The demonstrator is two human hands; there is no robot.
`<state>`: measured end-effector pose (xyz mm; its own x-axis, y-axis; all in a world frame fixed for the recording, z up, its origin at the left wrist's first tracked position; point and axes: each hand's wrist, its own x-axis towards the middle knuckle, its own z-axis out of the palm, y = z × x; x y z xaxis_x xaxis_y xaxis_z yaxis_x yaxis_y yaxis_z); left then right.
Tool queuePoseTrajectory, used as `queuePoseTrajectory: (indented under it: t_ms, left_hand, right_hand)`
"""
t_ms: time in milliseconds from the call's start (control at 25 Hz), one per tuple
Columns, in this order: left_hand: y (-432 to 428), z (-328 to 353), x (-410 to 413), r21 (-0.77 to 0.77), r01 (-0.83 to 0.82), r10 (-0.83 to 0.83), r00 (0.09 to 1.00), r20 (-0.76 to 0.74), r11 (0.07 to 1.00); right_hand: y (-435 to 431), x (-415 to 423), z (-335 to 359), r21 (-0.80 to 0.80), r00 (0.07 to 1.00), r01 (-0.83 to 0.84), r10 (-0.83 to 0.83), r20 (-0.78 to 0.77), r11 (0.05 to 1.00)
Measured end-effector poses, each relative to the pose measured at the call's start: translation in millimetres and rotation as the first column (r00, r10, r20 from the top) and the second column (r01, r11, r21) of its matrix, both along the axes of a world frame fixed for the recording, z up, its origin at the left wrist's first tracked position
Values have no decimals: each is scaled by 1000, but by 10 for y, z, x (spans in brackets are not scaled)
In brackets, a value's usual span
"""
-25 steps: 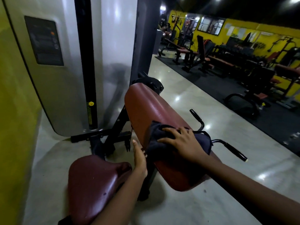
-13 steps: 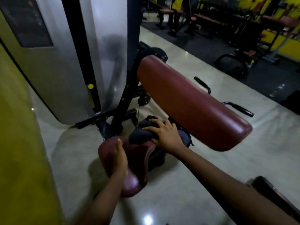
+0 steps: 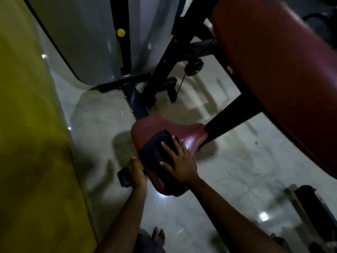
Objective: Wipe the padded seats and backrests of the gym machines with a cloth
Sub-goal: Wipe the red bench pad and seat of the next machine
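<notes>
Obs.: the right hand (image 3: 179, 161) lay flat on the dark cloth (image 3: 155, 152), fingers spread wide and straight, palm pressing down. Nothing was pinched or curled round. The cloth was bunched over the near-left part of the maroon seat (image 3: 191, 136) and lapped over the seat's left edge. The left hand (image 3: 137, 173) was set against that same left edge, close to the near corner, with its fingers extended along the side of the pad. No closed grip could be seen, though the thumb was hidden. Just beside it sat a black part of the frame (image 3: 122, 177); what it was could not be told through the blur.

Position of other pads: the large backrest (image 3: 273, 73) hung above and to the right, well apart from the cloth. The narrow far-right corner of the seat, where the black support bar (image 3: 231, 115) met it, was bare and glossy.

Judgement, step in hand — wiping the seat top. To do it well:
- Keep the palm flat so the whole cloth bears on the padding, not just the fingertips.
- Work in overlapping passes from the near-left edge toward the far-right corner, finishing at the support bar.
- Fold the overhanging cloth round the left and near edges, since the rim likely holds sweat.
- Use the left hand as a brace only — the seat may swivel or rock under pressure.

Most of the seat top appeared not yet covered.
</notes>
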<state>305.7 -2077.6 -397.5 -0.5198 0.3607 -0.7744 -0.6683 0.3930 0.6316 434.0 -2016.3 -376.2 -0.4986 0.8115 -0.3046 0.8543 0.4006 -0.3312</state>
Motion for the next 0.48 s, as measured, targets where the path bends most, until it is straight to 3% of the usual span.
queuePoseTrajectory:
  t_ms: [200,320,480]
  left_hand:
    - [161,-70,146,86,-140,126,981,150,986]
    - [262,-297,234,174,-278,225,935,276,945]
    - [315,-661,353,123,-249,241,967,78,961]
  right_hand:
    - [-138,-142,-537,225,995,-41,21,93,973]
    - [-109,-259,-656,340,984,-151,108,142,928]
    - [240,-547,-645,330,972,-230,200,123,915]
